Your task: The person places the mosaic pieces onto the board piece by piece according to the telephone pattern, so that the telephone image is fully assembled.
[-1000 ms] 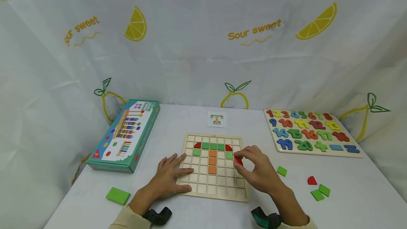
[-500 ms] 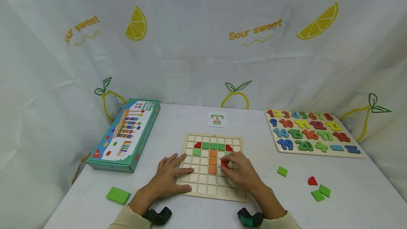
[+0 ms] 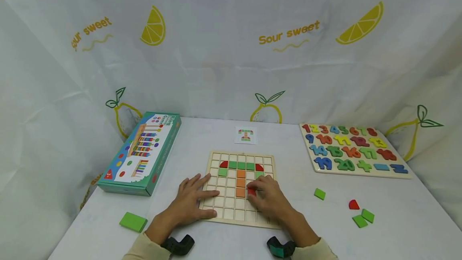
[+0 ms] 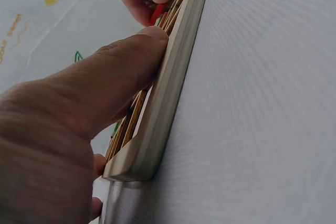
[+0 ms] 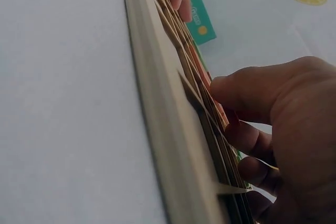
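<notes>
A wooden grid board (image 3: pixel 232 214) lies in front of me, with green, orange and red tiles set in some of its squares. My left hand (image 3: pixel 191 202) rests spread on the board's left side, thumb along the near edge, as the left wrist view also shows. Between thumb and index finger my right hand (image 3: pixel 268 196) pinches a red rounded tile (image 3: pixel 251 192), right at the grid just right of the lowest orange tile (image 3: pixel 240 192). In the right wrist view the fingertips (image 5: pixel 223 90) meet the board's surface, and the tile is mostly hidden there.
To the right lie loose green tiles (image 3: pixel 319 194) and a red tile (image 3: pixel 354 204). A pattern card (image 3: pixel 246 135) is behind the board. A number puzzle (image 3: pixel 355 149) stands back right, a game box (image 3: pixel 142 153) left, and a green block (image 3: pixel 133 222) near the left arm.
My right hand has carried the red tile left from the board's right edge, then slightly nearer to me, down to the grid beside the orange column. The left hand stays put.
</notes>
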A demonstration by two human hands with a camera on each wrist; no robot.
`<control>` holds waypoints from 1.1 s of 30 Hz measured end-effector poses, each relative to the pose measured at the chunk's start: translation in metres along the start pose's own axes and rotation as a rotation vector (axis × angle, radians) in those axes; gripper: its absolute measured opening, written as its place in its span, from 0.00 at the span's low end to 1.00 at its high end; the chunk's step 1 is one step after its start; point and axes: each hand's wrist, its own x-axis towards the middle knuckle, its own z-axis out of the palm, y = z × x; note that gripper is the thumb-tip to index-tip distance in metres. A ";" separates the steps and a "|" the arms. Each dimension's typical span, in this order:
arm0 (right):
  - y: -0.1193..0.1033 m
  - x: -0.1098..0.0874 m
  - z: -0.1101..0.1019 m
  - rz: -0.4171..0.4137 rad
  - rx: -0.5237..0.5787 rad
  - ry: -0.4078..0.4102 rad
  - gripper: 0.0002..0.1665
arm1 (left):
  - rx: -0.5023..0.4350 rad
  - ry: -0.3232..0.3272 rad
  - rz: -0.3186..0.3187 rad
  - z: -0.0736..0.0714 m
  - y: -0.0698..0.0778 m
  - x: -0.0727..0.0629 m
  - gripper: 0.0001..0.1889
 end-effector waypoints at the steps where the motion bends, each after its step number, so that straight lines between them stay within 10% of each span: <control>1: 0.000 0.000 0.001 0.003 -0.006 -0.006 0.11 | 0.000 -0.001 -0.001 0.000 0.000 0.000 0.31; 17: -0.008 0.002 -0.004 0.037 -0.046 -0.045 0.14 | -0.021 -0.007 -0.003 -0.001 -0.002 -0.001 0.31; 33: -0.024 -0.010 -0.087 0.053 -0.078 0.044 0.22 | -0.007 -0.025 -0.027 0.000 0.000 0.000 0.31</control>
